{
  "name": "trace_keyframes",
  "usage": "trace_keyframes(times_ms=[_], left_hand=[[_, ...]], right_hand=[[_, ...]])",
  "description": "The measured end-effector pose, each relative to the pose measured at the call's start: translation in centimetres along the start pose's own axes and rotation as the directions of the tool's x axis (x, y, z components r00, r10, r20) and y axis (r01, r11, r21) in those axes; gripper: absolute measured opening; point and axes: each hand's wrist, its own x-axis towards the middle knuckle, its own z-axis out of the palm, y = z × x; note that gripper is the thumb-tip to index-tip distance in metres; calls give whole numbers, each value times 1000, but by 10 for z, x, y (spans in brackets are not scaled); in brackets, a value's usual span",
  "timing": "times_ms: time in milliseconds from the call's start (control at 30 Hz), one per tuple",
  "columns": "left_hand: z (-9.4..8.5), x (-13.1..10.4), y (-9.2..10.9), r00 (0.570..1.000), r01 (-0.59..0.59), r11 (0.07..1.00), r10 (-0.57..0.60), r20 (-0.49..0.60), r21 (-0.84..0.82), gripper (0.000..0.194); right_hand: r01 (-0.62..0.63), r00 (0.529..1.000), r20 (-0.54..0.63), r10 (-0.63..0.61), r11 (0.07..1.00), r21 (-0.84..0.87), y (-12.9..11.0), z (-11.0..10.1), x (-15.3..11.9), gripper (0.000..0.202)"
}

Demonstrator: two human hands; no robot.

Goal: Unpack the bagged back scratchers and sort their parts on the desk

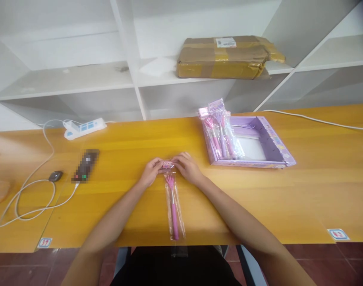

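Observation:
A pink hand-shaped scratcher (173, 212) lies in a clear plastic bag on the table, its handle toward the front edge. At the bag's top is a small printed header (168, 164). My left hand (152, 171) pinches the header's left end. The right end is between the fingers of my right hand (188, 167). To the right, a purple open box (277, 139) holds several bagged scratchers (220, 131), pink and purple, stacked at its left side. A purple scratcher head (250, 126) shows inside the box near the back.
A taped cardboard parcel (220, 59) rests on the white shelf (89, 81) behind the table (110, 218). At the left are a power strip (84, 128), a blurred-out phone (85, 166), a black mouse-like object (55, 176) and looping white cables. Another cable (318, 119) runs along the back right.

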Motion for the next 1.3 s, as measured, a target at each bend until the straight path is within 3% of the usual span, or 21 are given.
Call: trace_keyframes(times_ms=[133,400,500,633,767,867,1100,1300], left_hand=[[1,0,3,999,22,999,-20,27,-50,44],[0,0,1,999,24,999,-25,-36,-29,46],[0,0,1,999,12,999,-14,-44,-38,47],[0,-1,1,1000,-13,1000,13,-4,-14,45],[-4,0,-4,999,-29,995,26,39,95,43],[-7,2,-9,995,-20,982,2,95,187,44],[-7,0,-5,992,-10,993,-5,126,115,37],[-2,-1,-3,994,-2,986,-16,107,169,46]], right_hand=[[-51,998,-41,51,999,-3,1,1,-1,14],[80,995,64,-77,995,-60,-1,4,-6,16],[31,999,44,-32,999,9,-1,5,-8,15],[-105,994,1,107,969,223,3,10,-7,37],[-121,988,-68,139,970,212,3,10,-4,12],[-81,990,-97,101,978,194,0,4,-3,16],[-71,990,135,40,969,235,-8,-1,-4,26],[-189,981,98,167,934,304,-1,13,-9,25]])
